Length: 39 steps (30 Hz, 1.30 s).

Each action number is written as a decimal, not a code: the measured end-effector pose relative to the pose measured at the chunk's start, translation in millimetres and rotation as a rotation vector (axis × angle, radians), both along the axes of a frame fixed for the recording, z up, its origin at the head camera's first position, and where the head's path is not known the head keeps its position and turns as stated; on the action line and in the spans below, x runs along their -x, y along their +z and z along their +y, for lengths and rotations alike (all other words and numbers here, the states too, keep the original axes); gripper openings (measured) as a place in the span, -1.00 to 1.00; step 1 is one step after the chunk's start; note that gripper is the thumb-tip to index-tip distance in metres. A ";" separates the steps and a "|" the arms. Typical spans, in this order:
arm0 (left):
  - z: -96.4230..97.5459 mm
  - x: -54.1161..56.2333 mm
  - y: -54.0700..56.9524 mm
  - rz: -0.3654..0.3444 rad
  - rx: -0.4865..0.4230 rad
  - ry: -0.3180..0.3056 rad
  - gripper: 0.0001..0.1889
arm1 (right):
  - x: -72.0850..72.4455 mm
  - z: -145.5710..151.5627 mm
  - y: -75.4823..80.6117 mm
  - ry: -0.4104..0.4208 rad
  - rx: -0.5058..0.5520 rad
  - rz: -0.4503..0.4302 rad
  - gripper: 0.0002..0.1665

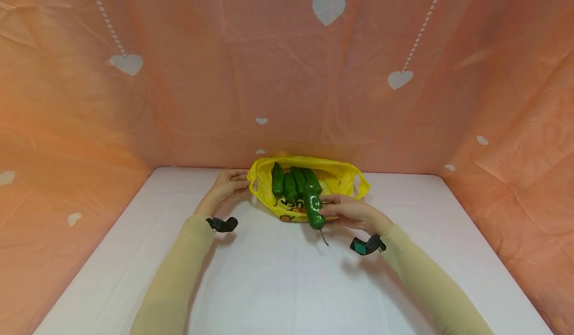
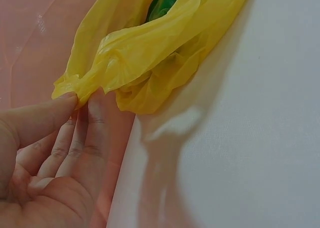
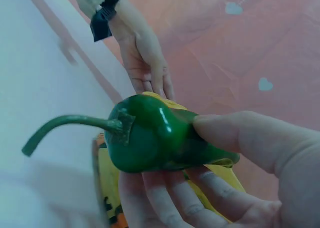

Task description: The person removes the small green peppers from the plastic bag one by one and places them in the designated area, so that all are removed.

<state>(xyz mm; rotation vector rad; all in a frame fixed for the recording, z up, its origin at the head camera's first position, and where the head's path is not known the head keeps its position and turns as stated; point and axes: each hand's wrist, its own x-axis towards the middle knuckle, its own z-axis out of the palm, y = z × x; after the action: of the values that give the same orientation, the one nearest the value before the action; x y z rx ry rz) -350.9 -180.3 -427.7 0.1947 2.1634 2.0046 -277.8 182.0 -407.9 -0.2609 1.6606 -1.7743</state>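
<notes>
A yellow plastic bag [image 1: 334,164] lies with its mouth spread at the back of the white table, and several green peppers [image 1: 290,188] lie side by side inside it. My left hand [image 1: 227,184] pinches the bag's left edge between thumb and fingers, plainest in the left wrist view. With my right hand [image 1: 352,213] I grip one long green pepper [image 3: 150,138], thumb on top and fingers beneath. This pepper overlaps the bag's front rim in the head view, its curved stem pointing toward me.
Orange cloth walls [image 1: 278,76] with white hearts rise behind and on both sides of the white table [image 1: 269,280]. The bag stands close to the back wall. Dark bands [image 1: 367,245] circle both wrists.
</notes>
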 end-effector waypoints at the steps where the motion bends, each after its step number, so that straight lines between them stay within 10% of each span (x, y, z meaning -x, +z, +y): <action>1: 0.1 -0.2 -0.4 -0.005 -0.004 0.001 -0.55 | -1.7 0.6 -0.5 0.007 -0.003 -0.001 -0.23; 39: 0.6 3.3 0.1 -0.041 0.015 0.015 -0.52 | -43.6 34.6 -36.8 0.040 -0.077 -0.038 -0.34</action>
<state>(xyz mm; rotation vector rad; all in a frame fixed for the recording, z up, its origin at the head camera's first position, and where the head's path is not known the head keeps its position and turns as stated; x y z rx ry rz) -354.2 -179.7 -427.6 0.1349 2.1608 1.9819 -234.2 216.6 -444.7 -0.2233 1.6815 -1.6715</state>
